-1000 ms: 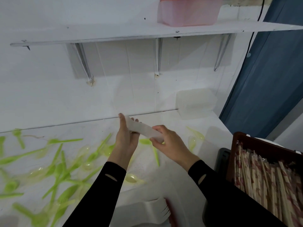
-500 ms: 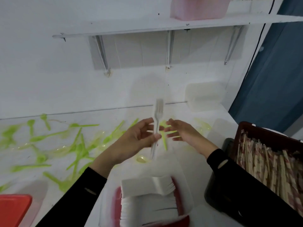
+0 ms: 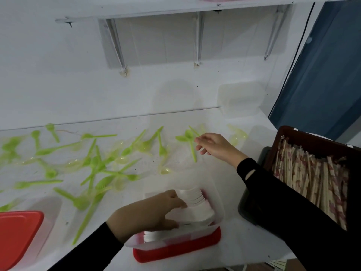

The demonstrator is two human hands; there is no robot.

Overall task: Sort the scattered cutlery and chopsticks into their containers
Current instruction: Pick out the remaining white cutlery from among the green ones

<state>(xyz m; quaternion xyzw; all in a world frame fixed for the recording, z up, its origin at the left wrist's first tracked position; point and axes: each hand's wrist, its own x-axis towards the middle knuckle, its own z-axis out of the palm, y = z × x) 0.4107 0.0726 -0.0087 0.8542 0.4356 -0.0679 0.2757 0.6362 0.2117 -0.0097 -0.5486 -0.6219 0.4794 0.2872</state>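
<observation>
My left hand (image 3: 144,214) reaches into a clear plastic container (image 3: 219,214) that stands on a red lid (image 3: 175,249). Its fingers and thumb hold the stack of white plastic forks (image 3: 195,210) inside. My right hand (image 3: 214,145) hovers farther back over the white table with its fingers relaxed and holds nothing. Its fingertips are close to a green plastic spoon (image 3: 192,151). Several more green spoons (image 3: 93,161) lie scattered over the left and middle of the table.
A dark crate (image 3: 312,137) filled with paper-wrapped chopsticks (image 3: 312,178) stands at the right edge. A red-lidded container (image 3: 17,235) sits at the near left. Another clear container (image 3: 241,98) stands against the back wall. A shelf (image 3: 175,12) hangs overhead.
My left hand has carried the white fork down from mid-air into the clear container. My right hand has moved off to the right and back, over the green spoons.
</observation>
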